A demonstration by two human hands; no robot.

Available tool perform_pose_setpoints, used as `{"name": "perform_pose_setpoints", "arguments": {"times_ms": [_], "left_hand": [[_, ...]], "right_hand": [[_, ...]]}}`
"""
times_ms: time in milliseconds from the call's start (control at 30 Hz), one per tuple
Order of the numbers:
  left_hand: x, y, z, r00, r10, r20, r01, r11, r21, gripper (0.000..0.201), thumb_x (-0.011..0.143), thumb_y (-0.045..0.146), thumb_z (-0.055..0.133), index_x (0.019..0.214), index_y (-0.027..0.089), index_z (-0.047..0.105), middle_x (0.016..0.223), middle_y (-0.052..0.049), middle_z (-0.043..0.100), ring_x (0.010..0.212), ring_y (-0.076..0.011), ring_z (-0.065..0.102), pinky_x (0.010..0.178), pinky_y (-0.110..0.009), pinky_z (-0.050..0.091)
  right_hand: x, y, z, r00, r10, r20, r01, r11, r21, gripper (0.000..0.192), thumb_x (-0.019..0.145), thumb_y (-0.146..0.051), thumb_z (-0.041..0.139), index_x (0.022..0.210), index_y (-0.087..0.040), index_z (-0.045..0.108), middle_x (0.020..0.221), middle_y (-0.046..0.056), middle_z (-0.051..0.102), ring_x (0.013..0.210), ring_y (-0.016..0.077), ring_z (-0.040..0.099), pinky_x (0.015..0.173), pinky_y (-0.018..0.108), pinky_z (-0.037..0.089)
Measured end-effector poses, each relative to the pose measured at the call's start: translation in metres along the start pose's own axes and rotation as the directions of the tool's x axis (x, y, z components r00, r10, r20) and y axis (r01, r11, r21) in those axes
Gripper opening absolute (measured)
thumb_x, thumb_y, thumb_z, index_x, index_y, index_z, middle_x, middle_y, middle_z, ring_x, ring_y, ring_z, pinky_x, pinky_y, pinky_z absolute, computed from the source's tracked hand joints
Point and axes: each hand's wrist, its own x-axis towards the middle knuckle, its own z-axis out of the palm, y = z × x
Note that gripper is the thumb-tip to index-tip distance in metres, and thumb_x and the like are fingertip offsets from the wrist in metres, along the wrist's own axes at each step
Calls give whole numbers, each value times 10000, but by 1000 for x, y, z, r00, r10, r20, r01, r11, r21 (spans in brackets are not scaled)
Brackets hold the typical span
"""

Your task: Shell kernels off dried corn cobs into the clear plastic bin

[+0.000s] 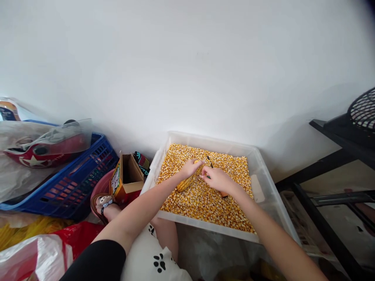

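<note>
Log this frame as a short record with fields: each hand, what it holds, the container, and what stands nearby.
left hand: grips the corn cob at its upper end, cob tilted over the kernels
right hand: closed on a thin dark tool, tip at the cob
container: clear plastic bin, floor covered with loose corn kernels
left of bin: open cardboard box, blue basket
right of bin: black metal frame
behind: white wall
</note>
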Motion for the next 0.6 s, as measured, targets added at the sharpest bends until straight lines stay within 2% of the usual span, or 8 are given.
{"name": "perform_pose_setpoints", "arguments": {"times_ms": [100, 400, 500, 600], "left_hand": [[1, -3, 1, 999, 35, -4, -35, 999, 18, 465, 742, 588, 431, 589, 156, 514, 550, 27, 459, 584, -131, 430, 597, -262, 346], [-2, 1, 5, 999, 28, 23, -30, 994, 107, 481, 751, 597, 409, 588, 158, 518, 558, 16, 487, 586, -135, 456, 580, -254, 339], [-3, 1, 7, 999, 24, 48, -30, 991, 130, 477, 762, 579, 389, 616, 155, 551, 564, 7, 511, 589, -141, 478, 564, -249, 337], [-2, -2, 9, 997, 63, 43, -69, 987, 143, 437, 780, 527, 378, 648, 153, 563, 616, -1, 550, 625, -147, 501, 574, -246, 343]], "right_hand": [[1, 2, 4, 1000, 2, -23, -1, 1000, 23, 125, 864, -271, 485, 855, -196, 584, 780, 35, 671, 695, 152, 577, 598, 238, 297], [8, 0, 14, 998, 38, -46, -34, 996, 83, 174, 836, -264, 502, 736, -178, 614, 705, 37, 659, 639, 140, 558, 571, 233, 298], [9, 0, 17, 990, 49, -135, -44, 998, 41, 263, 852, -262, 442, 656, -178, 596, 627, 39, 636, 563, 136, 522, 547, 248, 270], [9, 2, 21, 956, 105, -274, -96, 994, 47, 296, 863, -255, 396, 650, -179, 586, 606, 44, 623, 548, 141, 512, 561, 257, 272]]}}
